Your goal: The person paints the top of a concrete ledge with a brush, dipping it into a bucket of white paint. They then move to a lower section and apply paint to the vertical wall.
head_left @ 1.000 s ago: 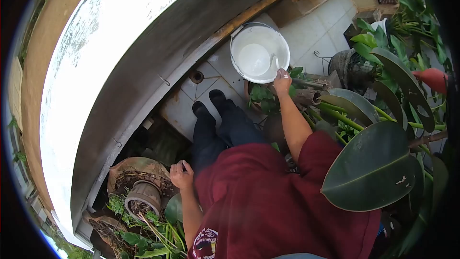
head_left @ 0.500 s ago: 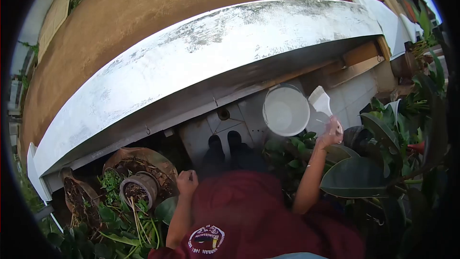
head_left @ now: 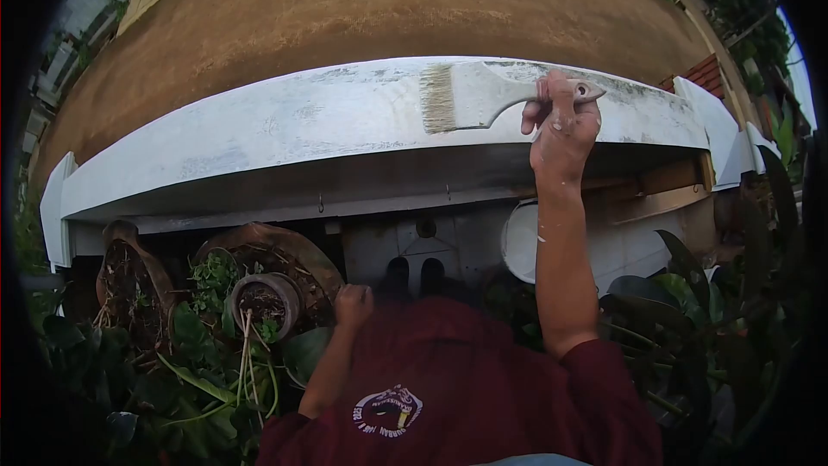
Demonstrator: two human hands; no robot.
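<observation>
Raised over the white wall top (head_left: 293, 129), my right hand (head_left: 567, 125) is closed around the handle of a wide paintbrush (head_left: 474, 95). Its bristles point left and overlap the wall's white, partly grey-stained surface. White spatters mark the hand and forearm. Below the forearm, and partly hidden by it, is a white bucket (head_left: 519, 242). My left hand (head_left: 354, 305) stays low by my side, its fingers curled into a fist beside a large clay pot (head_left: 280, 246), with nothing showing in it.
A smaller round pot (head_left: 265, 306) and another brown pot (head_left: 134, 272) with dry plants stand at the left. Big-leaved plants (head_left: 642, 311) crowd the right. Hooks hang under the wall's ledge, above a tiled floor (head_left: 427, 246). Bare brown ground (head_left: 414, 9) stretches beyond the wall.
My right hand has lifted the paintbrush from beside the bucket up over the wall top, and its bristles have swung to the left. My left hand remains a fist by my side.
</observation>
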